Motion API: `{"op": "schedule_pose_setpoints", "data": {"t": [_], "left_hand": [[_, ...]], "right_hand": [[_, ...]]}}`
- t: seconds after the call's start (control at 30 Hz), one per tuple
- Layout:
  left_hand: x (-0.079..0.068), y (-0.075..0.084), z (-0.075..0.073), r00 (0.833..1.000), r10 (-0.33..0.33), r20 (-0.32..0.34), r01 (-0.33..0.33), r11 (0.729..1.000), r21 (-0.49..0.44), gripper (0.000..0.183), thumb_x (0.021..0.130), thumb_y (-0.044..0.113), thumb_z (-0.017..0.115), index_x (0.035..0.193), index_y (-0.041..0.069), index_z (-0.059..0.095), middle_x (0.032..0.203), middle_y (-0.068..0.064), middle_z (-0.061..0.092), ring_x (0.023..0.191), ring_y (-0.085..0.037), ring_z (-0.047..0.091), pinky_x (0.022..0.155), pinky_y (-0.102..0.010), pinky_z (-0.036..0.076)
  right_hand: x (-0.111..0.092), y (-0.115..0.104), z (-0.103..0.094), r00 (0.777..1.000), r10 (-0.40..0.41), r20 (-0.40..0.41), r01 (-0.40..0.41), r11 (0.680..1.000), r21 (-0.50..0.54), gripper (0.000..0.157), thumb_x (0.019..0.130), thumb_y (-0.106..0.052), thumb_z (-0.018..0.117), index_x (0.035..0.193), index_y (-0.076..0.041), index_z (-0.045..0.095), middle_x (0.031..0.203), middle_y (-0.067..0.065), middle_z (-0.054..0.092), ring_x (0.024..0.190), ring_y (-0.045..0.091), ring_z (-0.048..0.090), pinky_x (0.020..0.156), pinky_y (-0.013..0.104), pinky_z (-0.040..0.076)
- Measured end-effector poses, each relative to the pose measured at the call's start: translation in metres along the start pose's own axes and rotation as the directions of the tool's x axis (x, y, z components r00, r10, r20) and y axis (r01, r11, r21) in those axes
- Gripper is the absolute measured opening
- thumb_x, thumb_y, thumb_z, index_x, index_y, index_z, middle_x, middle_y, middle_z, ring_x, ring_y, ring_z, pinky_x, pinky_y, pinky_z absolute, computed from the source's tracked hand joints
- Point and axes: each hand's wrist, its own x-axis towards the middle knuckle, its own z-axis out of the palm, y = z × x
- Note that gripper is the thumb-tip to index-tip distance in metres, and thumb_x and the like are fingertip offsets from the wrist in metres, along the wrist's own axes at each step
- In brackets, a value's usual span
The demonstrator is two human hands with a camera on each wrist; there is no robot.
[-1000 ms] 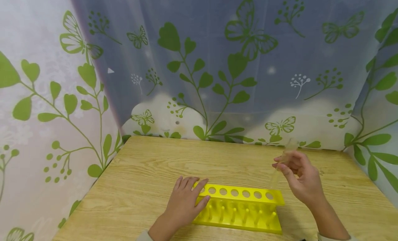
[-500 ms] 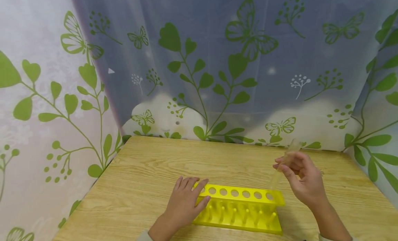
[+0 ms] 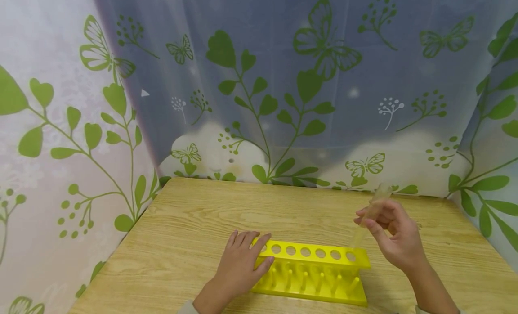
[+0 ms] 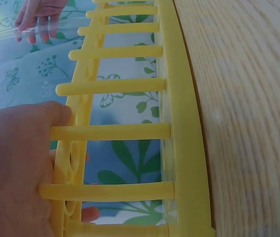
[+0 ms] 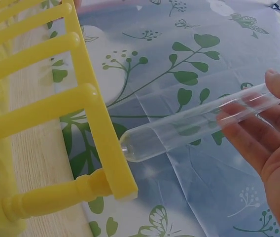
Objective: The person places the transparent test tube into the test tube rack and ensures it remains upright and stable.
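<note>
A clear test tube (image 3: 360, 235) is pinched between the thumb and fingers of my right hand (image 3: 400, 237), slanting with its upper end leaning right. Its rounded bottom sits just at the top bar of a yellow test tube rack (image 3: 311, 298), by the rightmost hole; in the right wrist view the tube (image 5: 174, 123) looks close to the bar, but contact I cannot tell. My left hand (image 3: 238, 266) grips the rack's left end, thumb in front and fingers over the top bar. In the left wrist view the thumb of that hand (image 4: 17, 163) lies against the bar.
The rack has a row of round holes above a base with upright pegs (image 3: 305, 280). It stands near the front of a wooden table (image 3: 194, 206). A curtain (image 3: 259, 93) printed with leaves and butterflies hangs behind the table and along both sides.
My right hand has shifted very slightly right, and the test tube leans a little more to the right. The left hand and the rack have stayed in place.
</note>
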Motion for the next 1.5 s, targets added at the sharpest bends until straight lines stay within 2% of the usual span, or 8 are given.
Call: {"op": "schedule_pose_setpoints", "data": {"t": [0.3,0.7,0.9,1.17,1.3,1.5], "left_hand": [[0.0005,0.0005,-0.0008,1.0,-0.001,-0.011,0.001,1.0,0.006,0.048,0.099,0.046,0.05,0.139,0.02,0.052,0.132,-0.007,0.054,0.123,-0.028,0.048,0.108,-0.059,0.031],[0.0011,-0.0003,0.0002,1.0,-0.003,-0.013,0.003,1.0,0.007,0.048,0.099,0.046,0.05,0.139,0.021,0.051,0.132,-0.006,0.054,0.123,-0.027,0.048,0.108,-0.059,0.031],[0.002,-0.0001,0.0009,1.0,0.009,-0.028,-0.009,1.0,0.014,0.048,0.099,0.047,0.05,0.139,0.021,0.052,0.131,-0.006,0.055,0.122,-0.027,0.049,0.107,-0.059,0.032],[0.0024,-0.0001,0.0002,1.0,0.009,-0.029,-0.008,1.0,0.027,0.047,0.099,0.046,0.05,0.139,0.021,0.052,0.131,-0.006,0.055,0.122,-0.027,0.049,0.107,-0.058,0.032],[0.002,-0.0001,0.0006,0.999,0.012,-0.03,-0.011,1.0,0.024,0.047,0.099,0.046,0.051,0.139,0.021,0.052,0.13,-0.006,0.055,0.121,-0.027,0.05,0.107,-0.058,0.032],[0.0014,-0.0005,0.0011,1.0,0.009,-0.024,-0.009,1.0,0.02,0.047,0.099,0.046,0.05,0.139,0.021,0.052,0.131,-0.006,0.055,0.122,-0.027,0.05,0.107,-0.059,0.032]], "right_hand": [[0.0018,-0.0002,-0.0005,1.0,0.012,0.011,-0.012,1.0,0.011,0.029,0.088,0.017,0.057,0.114,0.023,0.045,0.096,0.014,0.066,0.085,0.013,0.07,0.07,0.018,0.055],[0.0009,-0.0017,-0.0006,0.999,0.026,0.035,-0.028,0.998,0.048,0.025,0.085,0.024,0.054,0.108,0.025,0.044,0.091,0.016,0.064,0.082,0.015,0.07,0.068,0.021,0.056],[0.0007,-0.0006,0.0023,0.998,0.032,0.05,-0.032,0.999,0.006,0.025,0.085,0.023,0.055,0.107,0.024,0.043,0.088,0.015,0.064,0.081,0.014,0.07,0.068,0.021,0.056],[0.0012,-0.0012,0.0038,0.999,0.039,0.026,-0.038,0.998,-0.054,0.025,0.084,0.022,0.058,0.105,0.023,0.044,0.088,0.014,0.064,0.079,0.012,0.069,0.064,0.019,0.055],[-0.0021,0.002,0.0032,0.997,0.07,0.014,-0.068,0.993,-0.099,0.032,0.079,0.027,0.059,0.108,0.023,0.045,0.086,0.013,0.065,0.075,0.012,0.069,0.06,0.019,0.055],[-0.0057,0.0014,0.0028,0.985,0.167,0.033,-0.158,0.969,-0.188,0.043,0.075,0.031,0.06,0.114,0.016,0.047,0.085,0.008,0.064,0.076,0.009,0.069,0.06,0.021,0.055]]}}
